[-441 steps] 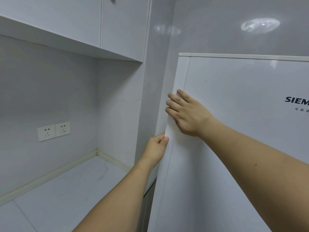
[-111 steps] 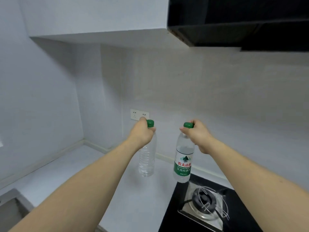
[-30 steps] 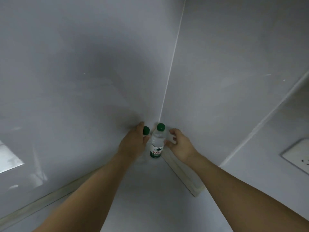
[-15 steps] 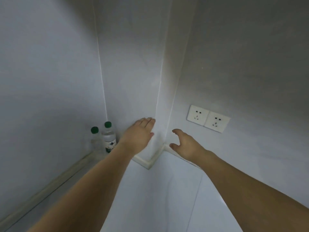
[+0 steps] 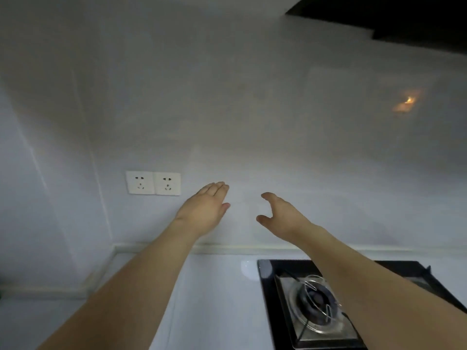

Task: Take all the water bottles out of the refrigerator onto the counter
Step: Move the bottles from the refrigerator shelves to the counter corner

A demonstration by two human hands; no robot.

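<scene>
Head view: left hand (image 5: 202,210) flat, right hand (image 5: 280,215) loosely spread, both empty over worktop (image 5: 214,299); no bottle or refrigerator visible, direction unknowable.

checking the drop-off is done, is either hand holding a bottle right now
No, the left hand and right hand are both open and empty in front of the wall.

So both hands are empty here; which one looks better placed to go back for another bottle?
Neither clearly: left hand and right hand are both open, empty and level above the counter. No refrigerator is in view.
</scene>
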